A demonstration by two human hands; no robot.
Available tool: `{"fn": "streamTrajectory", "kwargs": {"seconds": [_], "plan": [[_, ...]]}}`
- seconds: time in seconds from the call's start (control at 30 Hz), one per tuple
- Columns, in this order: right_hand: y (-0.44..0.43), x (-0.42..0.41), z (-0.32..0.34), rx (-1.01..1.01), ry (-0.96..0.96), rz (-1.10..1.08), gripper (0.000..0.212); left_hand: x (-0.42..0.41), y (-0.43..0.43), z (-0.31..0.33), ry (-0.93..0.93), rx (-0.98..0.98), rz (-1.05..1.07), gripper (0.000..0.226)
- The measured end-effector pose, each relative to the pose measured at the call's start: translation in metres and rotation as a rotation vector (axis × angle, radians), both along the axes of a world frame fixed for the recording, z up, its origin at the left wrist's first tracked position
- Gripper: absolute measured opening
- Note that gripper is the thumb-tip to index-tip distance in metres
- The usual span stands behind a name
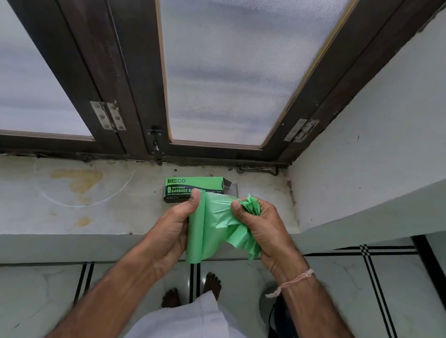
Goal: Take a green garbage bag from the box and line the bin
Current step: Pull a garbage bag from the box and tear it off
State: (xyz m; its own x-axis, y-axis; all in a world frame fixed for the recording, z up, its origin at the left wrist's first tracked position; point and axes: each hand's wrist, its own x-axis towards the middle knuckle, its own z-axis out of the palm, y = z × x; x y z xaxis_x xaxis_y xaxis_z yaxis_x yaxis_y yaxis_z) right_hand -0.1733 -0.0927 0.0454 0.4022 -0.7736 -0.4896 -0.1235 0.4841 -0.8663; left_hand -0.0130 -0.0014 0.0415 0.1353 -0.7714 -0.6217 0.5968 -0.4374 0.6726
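The bag is light green, the box green and black with white lettering. The window frame is dark brown, the floor pale with black stripes.

A white garment, bare feet, and a pale thread band on the right wrist.

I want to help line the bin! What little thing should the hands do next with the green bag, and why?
Probably pull the hands apart to tear or open out the bag. The left hand grips its rolled side, the right hand grips its bunched end, and green plastic stretches between them. The box lies behind on the sill.
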Motion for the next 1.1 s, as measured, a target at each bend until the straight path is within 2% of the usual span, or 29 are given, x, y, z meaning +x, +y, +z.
{"fn": "streamTrajectory", "kwargs": {"seconds": [0.1, 0.27, 0.4, 0.63, 0.77, 0.93, 1.1], "plan": [[-0.003, -0.002, -0.002, -0.034, 0.022, -0.003, 0.003, -0.001, -0.001, 0.003, -0.019, -0.02, -0.014, 0.05], [-0.004, -0.002, 0.0, -0.003, -0.015, -0.011, 0.017, 0.001, -0.002, 0.0, -0.027, 0.021, 0.039, 0.052], [-0.006, -0.005, 0.003, 0.009, 0.009, 0.061, 0.043, 0.004, 0.0, 0.0, 0.003, 0.031, 0.051, 0.052], [-0.005, -0.003, 0.001, 0.027, 0.006, 0.025, 0.028, 0.0, -0.002, -0.001, -0.016, -0.001, 0.035, 0.048], [-0.003, 0.001, -0.006, -0.01, -0.006, 0.046, 0.009, -0.003, -0.003, -0.004, -0.066, 0.003, -0.014, 0.047], [0.003, 0.008, -0.005, 0.031, -0.08, 0.063, 0.029, -0.01, -0.003, -0.003, -0.082, -0.002, -0.066, 0.04], [0.0, 0.006, -0.004, -0.039, -0.023, -0.005, 0.01, -0.012, -0.003, 0.0, -0.038, -0.012, -0.053, 0.052]]}}
